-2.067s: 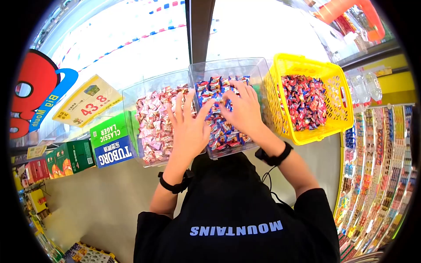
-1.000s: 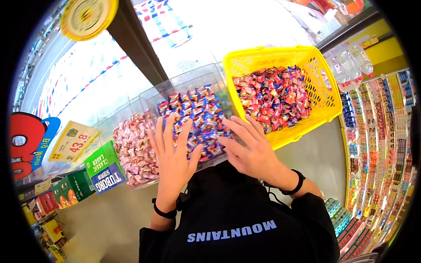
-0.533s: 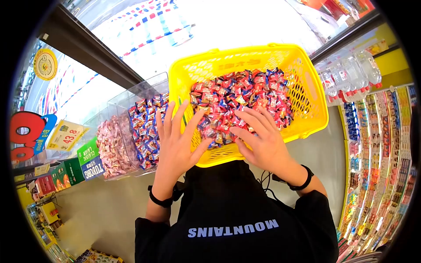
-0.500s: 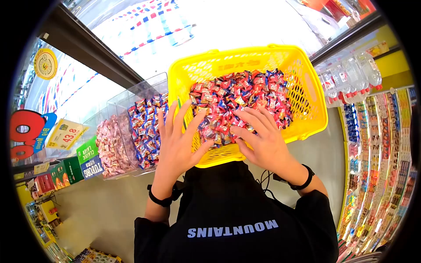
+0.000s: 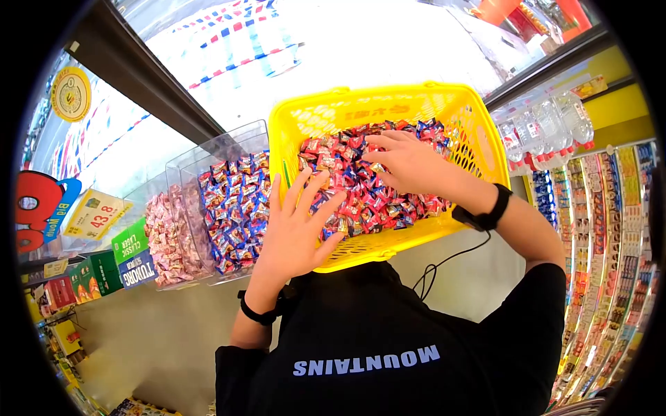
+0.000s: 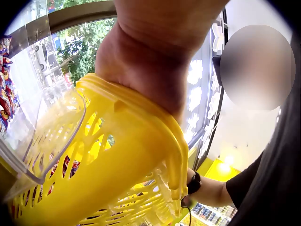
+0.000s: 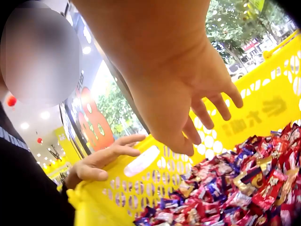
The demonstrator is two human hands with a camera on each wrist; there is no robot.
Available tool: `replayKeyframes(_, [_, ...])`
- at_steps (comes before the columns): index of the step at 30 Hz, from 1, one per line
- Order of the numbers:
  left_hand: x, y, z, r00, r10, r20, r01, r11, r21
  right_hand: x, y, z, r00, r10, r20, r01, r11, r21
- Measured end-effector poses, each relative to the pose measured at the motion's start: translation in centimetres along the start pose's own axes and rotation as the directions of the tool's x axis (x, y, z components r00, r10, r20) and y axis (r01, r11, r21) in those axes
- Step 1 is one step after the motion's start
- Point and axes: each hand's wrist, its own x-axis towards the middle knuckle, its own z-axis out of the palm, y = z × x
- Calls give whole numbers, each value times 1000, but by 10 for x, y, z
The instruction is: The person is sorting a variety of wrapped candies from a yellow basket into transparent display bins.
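While both grips are released, with nothing pinched in either, the right hand (image 5: 408,161) is reaching deep into the yellow basket (image 5: 490,142). Its fingers (image 7: 221,101) are spreading loosely just over the heap of wrapped sweets (image 5: 378,201), and the right wrist view is showing a sliver of air beneath them. The left hand (image 5: 298,223) is lying flat, fingers fanned across the near rim, with its tips over the sweets at that edge. The basket is standing just beside a clear bin of blue sweets (image 5: 236,201), with a bin of pink sweets (image 5: 163,239) beyond it; what is carrying them is hidden. Smoothing a heap like this is probably going best with flat palms and light sweeps toward the middle, since the pile is riding close to the near rim and a hard push could be sending sweets over it. Steadying that rim with the left hand seems wise while the right is working farther in.
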Motion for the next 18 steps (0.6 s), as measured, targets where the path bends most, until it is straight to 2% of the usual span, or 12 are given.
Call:
replayKeyframes(3, [-3, -1, 2, 1000, -6, -19, 6, 1000, -21, 19, 25, 35, 985, 22, 173, 4, 989, -148])
replayKeyframes(6, [-3, -2, 3, 1000, -5, -28, 4, 999, -39, 37, 34, 45, 920, 166, 354, -94, 973, -212])
replayKeyframes(10, [-3, -3, 5, 999, -5, -54, 1, 998, -62, 43, 37, 56, 923, 160, 349, -61, 959, -278])
replayKeyframes(14, [-3, -3, 6, 998, -13, -64, 8, 997, -78, 41, 46, 69, 946, 98, 310, -50, 986, -160])
replayKeyframes(18, [-3, -2, 7, 997, -25, -67, 20, 997, -75, 48, 43, 51, 916, 105, 387, -50, 987, -150])
